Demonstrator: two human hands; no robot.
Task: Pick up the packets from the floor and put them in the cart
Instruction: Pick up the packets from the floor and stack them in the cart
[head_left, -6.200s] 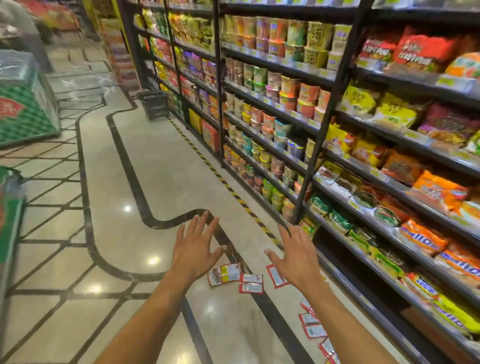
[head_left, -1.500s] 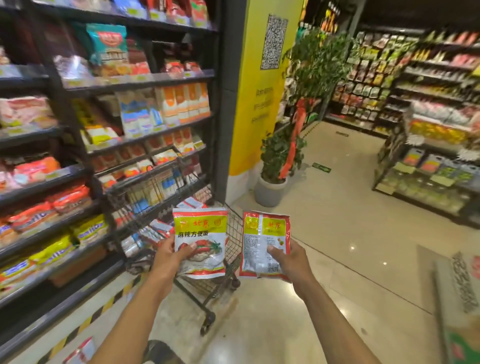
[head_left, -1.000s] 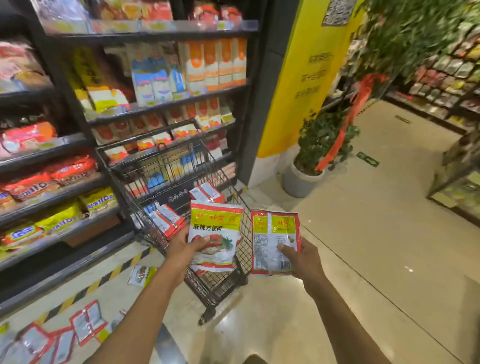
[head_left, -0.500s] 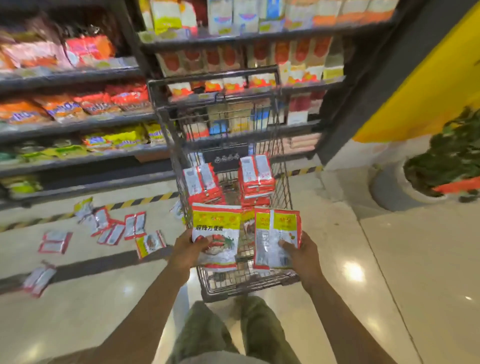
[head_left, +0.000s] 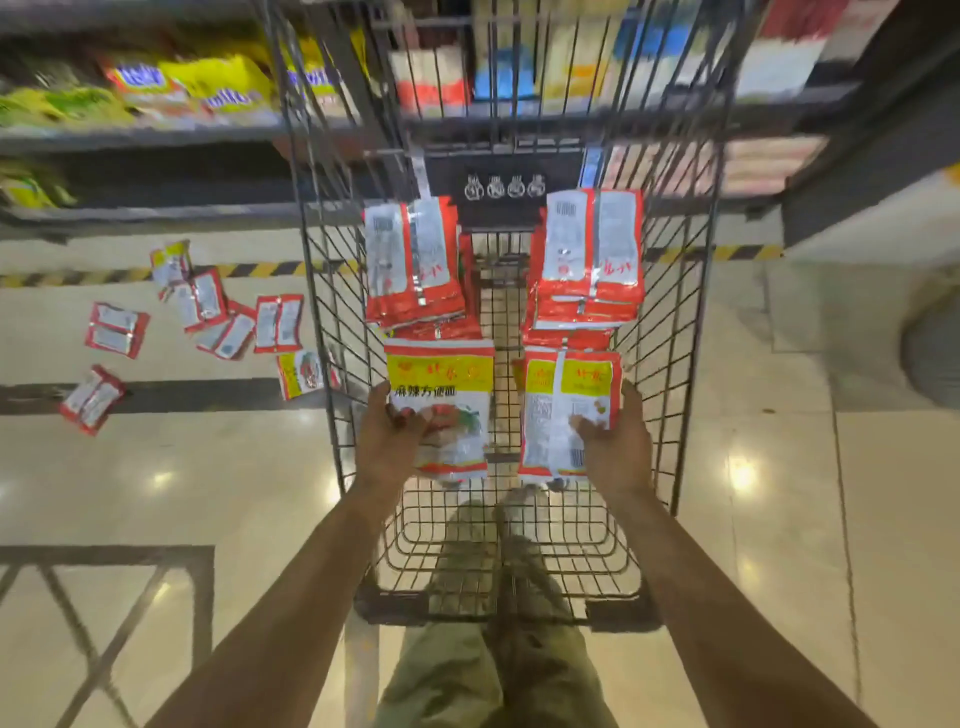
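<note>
Glossy plastic film, red and yellow, made up the two packets held inside the cart (head_left: 691, 332): the left packet (head_left: 447, 415) lay face up under the left hand (head_left: 387, 441), and the right packet (head_left: 563, 415) showed its printed back under the right hand (head_left: 615, 441). Each hand pinched its packet at the lower outer edge, the thumb over the front and the fingers (head_left: 589, 423) curled round the side. Both packets hung low in the wire basket, just short of the two stacks (head_left: 587, 260) already leaning against the far end.

Such pouches looked light, flat and limp, likely to bend or slide over one another; the film seemed slick, so a grip along a sealed edge or a corner would probably hold better than one on the smooth face. Their contents were probably soft or brittle, so squeezing the middle seemed unwise.

Left of the cart, several more packets (head_left: 275, 325) lay scattered on the polished floor (head_left: 156, 493), some overlapping, near the striped tape below the shelf (head_left: 156, 135). Lying flat on that shiny tile, they might need a fingernail under an edge to lift.
</note>
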